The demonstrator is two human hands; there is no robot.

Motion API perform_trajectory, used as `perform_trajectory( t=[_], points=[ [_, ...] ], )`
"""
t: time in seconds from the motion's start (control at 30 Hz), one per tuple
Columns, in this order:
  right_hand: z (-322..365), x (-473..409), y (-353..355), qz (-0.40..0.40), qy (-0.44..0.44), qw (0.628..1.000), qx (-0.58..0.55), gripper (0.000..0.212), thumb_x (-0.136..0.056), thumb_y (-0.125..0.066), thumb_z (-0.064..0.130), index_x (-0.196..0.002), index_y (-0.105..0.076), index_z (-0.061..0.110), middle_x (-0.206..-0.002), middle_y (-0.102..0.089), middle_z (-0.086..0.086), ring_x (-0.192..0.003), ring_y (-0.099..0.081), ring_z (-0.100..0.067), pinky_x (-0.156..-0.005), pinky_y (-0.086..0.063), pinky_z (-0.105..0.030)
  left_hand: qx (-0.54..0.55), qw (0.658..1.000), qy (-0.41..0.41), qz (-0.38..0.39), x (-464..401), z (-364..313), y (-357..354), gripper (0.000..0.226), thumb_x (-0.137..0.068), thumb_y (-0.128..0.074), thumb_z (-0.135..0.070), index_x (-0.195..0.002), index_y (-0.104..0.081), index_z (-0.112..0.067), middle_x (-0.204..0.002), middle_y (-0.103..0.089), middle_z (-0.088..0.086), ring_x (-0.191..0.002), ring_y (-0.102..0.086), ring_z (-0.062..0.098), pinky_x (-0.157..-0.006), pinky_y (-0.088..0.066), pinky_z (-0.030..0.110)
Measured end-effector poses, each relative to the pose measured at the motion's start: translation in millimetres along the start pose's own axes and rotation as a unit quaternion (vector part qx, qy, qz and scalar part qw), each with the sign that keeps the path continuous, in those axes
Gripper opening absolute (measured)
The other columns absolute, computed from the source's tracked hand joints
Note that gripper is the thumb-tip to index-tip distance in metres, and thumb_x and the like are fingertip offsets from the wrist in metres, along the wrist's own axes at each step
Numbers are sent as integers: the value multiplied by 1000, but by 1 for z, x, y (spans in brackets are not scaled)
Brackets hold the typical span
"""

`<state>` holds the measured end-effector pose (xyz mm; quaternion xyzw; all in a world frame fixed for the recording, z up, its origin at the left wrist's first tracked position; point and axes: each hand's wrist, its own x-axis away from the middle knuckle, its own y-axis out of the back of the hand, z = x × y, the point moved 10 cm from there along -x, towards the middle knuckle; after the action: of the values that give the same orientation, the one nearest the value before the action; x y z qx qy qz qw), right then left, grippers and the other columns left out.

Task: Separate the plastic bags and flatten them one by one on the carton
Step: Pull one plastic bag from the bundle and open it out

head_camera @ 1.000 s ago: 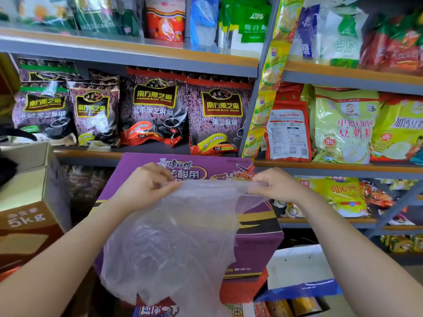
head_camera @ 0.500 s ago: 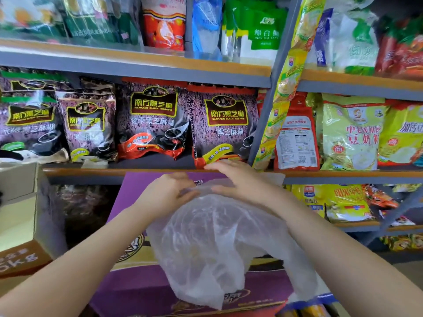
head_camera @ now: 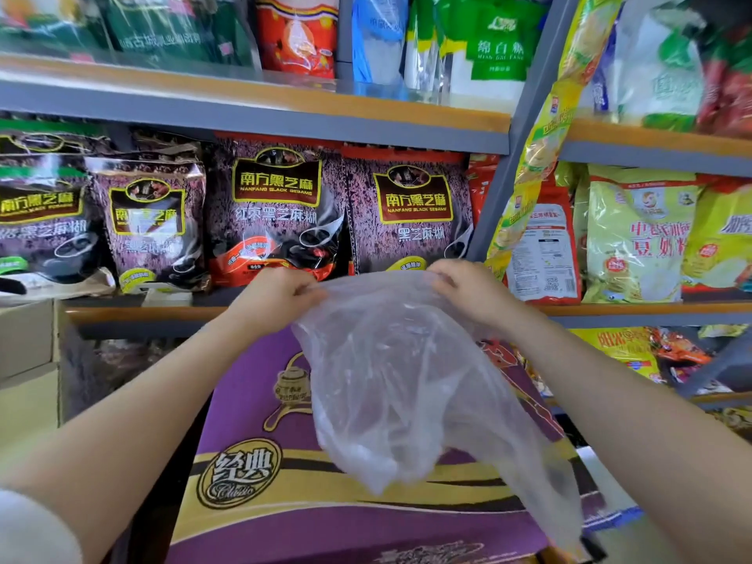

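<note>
A clear, crumpled plastic bag point(head_camera: 390, 384) hangs in the air above a purple and gold carton point(head_camera: 252, 474). My left hand point(head_camera: 272, 299) pinches the bag's top edge at its left corner. My right hand point(head_camera: 468, 291) grips the same edge at the right corner. The edge is stretched between both hands, just in front of the shelf. The bag's lower part droops over the carton's top, and I cannot tell whether it touches it.
Grey metal shelves point(head_camera: 285, 111) with packets of black sesame powder point(head_camera: 276, 213) and soy milk powder point(head_camera: 635, 238) stand right behind my hands. A brown cardboard box point(head_camera: 24, 360) sits at the left. More packets fill the lower right shelf.
Both hands have lifted the bag's top edge up toward the shelf and drawn apart again after coming close. The view has tilted down, showing more of the carton's top.
</note>
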<state>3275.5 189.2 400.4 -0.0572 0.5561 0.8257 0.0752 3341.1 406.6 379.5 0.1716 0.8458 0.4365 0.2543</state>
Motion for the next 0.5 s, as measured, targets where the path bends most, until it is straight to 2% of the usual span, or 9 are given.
perform_trajectory(
  t=[0.03,0.1,0.17,0.23,0.3,0.33,0.4,0.43,0.5],
  points=[
    [6,2,8,-1,-3,1000,-23,22,-93,-52,18,-109,-61,6,-112,-65,-8,-106,-59,-24,-86,-44,-32,-29,1000,3,-8,-6,1,-1,35,-89,-57,-25,-66,-54,1,-63,-53,16,-63,-49,27,-56,-34,32],
    [27,16,19,36,14,989,-140,30,-92,-55,22,-122,-55,17,-122,-59,2,-114,-54,-12,-95,-40,-23,-94,995,27,7,-14,10,-11,26,-89,-54,-28,-74,-57,-7,-76,-60,15,-79,-56,31,-67,-38,34],
    [60,48,21,113,81,973,-186,36,-89,-60,27,-124,-52,23,-122,-56,11,-113,-52,-1,-97,-38,-15,-161,984,63,30,-15,20,-23,25,-88,-55,-31,-107,-58,-14,-103,-61,12,-103,-52,32,-84,-37,40],
    [79,81,7,185,151,968,-70,56,-83,-67,33,-133,-43,29,-131,-43,24,-121,-39,10,-101,-27,-4,-159,985,69,4,-9,16,-24,44,-87,-59,-29,-127,-47,-16,-120,-53,11,-114,-44,34,-94,-34,45],
    [74,96,-11,210,167,963,15,67,-83,-68,31,-140,-32,32,-135,-29,28,-125,-25,13,-100,-18,0,-27,992,-16,-120,9,-23,0,33,-88,-57,-20,-119,-55,-9,-110,-55,12,-104,-48,32,-89,-39,39],
    [67,97,-19,205,156,966,20,69,-84,-67,27,-142,-29,33,-139,-27,25,-128,-24,9,-104,-20,-5,52,982,-61,-169,25,-44,12,23,-89,-54,-19,-108,-60,-7,-98,-56,8,-95,-50,24,-83,-38,30],
    [51,94,-27,158,109,981,20,71,-86,-62,18,-144,-24,32,-149,-26,12,-134,-31,-7,-108,-32,-26,141,966,-132,-170,66,-85,21,21,-89,-46,-29,-91,-61,-14,-84,-53,-2,-80,-45,3,-73,-34,12],
    [44,93,-29,124,82,988,29,71,-86,-61,17,-145,-22,29,-151,-26,5,-133,-36,-16,-104,-38,-36,147,967,-157,-138,88,-104,15,22,-86,-45,-37,-89,-58,-19,-82,-54,-5,-76,-44,-2,-70,-34,7],
    [30,93,-31,60,21,998,31,67,-87,-59,20,-145,-24,22,-148,-33,-4,-127,-44,-27,-95,-43,-43,82,977,-173,-91,124,-125,-11,33,-76,-51,-55,-93,-53,-26,-85,-57,-7,-79,-50,2,-72,-40,14]
  ],
)
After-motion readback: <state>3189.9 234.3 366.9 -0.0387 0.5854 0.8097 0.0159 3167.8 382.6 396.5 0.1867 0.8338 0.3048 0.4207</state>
